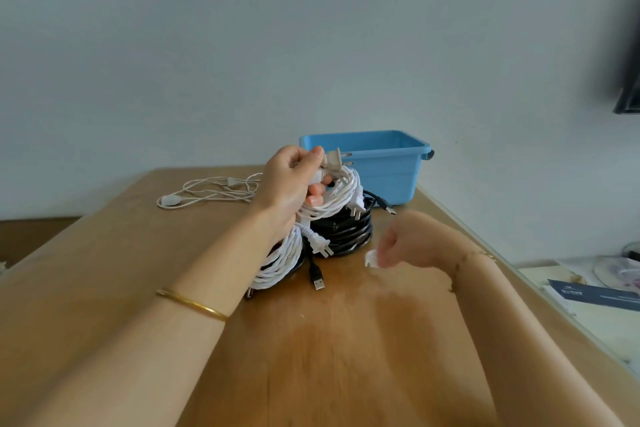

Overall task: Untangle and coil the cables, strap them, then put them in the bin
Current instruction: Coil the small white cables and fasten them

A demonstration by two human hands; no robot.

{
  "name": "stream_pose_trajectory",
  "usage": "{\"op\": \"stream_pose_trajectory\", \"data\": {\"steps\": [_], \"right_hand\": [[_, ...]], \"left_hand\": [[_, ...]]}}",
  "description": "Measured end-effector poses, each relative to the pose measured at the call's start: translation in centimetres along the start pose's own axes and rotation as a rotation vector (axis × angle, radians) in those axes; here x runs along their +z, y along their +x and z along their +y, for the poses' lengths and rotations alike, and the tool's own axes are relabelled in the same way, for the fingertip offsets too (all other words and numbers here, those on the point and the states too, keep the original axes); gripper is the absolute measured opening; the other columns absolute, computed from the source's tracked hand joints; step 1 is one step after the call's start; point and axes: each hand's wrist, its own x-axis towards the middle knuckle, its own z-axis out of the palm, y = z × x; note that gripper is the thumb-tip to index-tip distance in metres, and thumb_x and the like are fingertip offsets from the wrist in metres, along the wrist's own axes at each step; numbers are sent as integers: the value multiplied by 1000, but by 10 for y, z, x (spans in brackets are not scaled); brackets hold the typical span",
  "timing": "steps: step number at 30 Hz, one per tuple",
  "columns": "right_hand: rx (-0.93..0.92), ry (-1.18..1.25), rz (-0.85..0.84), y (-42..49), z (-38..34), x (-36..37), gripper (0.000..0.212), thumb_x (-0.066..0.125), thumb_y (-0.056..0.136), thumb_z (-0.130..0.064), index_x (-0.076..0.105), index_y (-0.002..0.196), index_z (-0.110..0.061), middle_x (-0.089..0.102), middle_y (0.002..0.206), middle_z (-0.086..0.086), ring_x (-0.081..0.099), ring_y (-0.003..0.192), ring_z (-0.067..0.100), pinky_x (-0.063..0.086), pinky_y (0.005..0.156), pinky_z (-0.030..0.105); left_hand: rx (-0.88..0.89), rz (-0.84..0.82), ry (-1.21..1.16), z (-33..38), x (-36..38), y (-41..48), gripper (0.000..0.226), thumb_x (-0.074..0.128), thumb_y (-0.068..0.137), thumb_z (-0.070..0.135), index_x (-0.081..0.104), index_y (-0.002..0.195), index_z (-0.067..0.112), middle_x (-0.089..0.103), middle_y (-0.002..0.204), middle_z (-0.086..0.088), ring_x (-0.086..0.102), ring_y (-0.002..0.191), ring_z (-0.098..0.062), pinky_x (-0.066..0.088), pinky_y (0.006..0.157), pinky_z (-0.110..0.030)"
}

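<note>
The left grip [291, 180] curls round a white coiled cable [332, 201], lifted off the bench [346, 340]. Black coils [349, 232] lie just beneath this grip and the blue bin [388, 166] stands just beyond it. To its right, the right grip [398, 246] pinches a small white piece [371, 258] low over the bench.

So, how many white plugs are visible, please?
4 white plugs: one in the left hand, two by the coiled black cable, one on the loose white cable; others may be hidden.
</note>
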Motion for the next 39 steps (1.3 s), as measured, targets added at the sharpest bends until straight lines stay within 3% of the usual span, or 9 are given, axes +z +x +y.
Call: {"op": "stream_pose_trajectory", "data": {"steps": [5,9,12,16,21,26,30,33,39], "right_hand": [[-315,303,103,-28,-58,-26,9,70,75,-15,66,72,-7,66,82,5,55,69,10,49,69,26],[-432,413,200,-15,-89,-29,13,61,79,-8,55,67,-9,49,63,-3,41,57,7,34,54,18],[-477,368,271,8,-109,-31,9,61,83,-10,61,74,-10,53,62,-1,46,55,8,38,55,22],[-507,388,312,34,-131,-31,11,62,86,-14,61,75,-15,52,55,-5,61,51,12,49,54,25],[-579,204,510,59,-161,-22,9,68,79,-15,64,71,-17,44,75,-7,43,62,6,35,59,11],[-555,-69,730,80,-173,1,10,63,86,-28,69,82,-21,53,80,-5,55,70,18,41,57,31],[-508,-153,918,88,-182,16,15,75,68,-15,62,60,-16,52,59,1,39,38,24,20,40,18],[-482,-141,908,93,-187,28,20,76,65,-3,58,62,-11,46,65,4,24,40,22,7,41,17],[-564,64,617,93,-191,35,20,43,88,-9,62,95,-10,41,96,1,53,70,29,46,62,40]], "left_hand": [[-6,102,34,3,-18,4,22,54,98,21,45,81,8,57,80,-18,42,45,-11,35,37,-18],[40,167,68,10,-40,6,24,55,96,21,47,78,8,57,66,-12,45,47,-13,37,38,-19],[87,231,95,18,-59,10,25,54,97,21,45,77,9,54,46,4,44,48,-15,36,38,-20],[152,304,147,28,-82,17,22,53,97,23,48,83,7,57,58,-2,44,42,-10,37,39,-21],[238,344,247,37,-104,29,26,51,98,24,47,77,10,57,63,-1,46,40,-6,37,38,-18],[264,383,314,36,-120,42,27,51,97,25,47,76,11,61,66,-4,46,41,-9,37,40,-21],[298,389,439,32,-121,49,28,52,96,29,47,76,12,56,56,-2,47,39,-12,41,44,-23],[323,404,478,27,-122,53,28,53,95,34,47,74,16,57,62,-5,54,56,-25,50,63,-43],[333,457,499,25,-130,54,29,55,94,35,47,72,17,58,66,-6,55,60,-27,50,66,-44]]}}
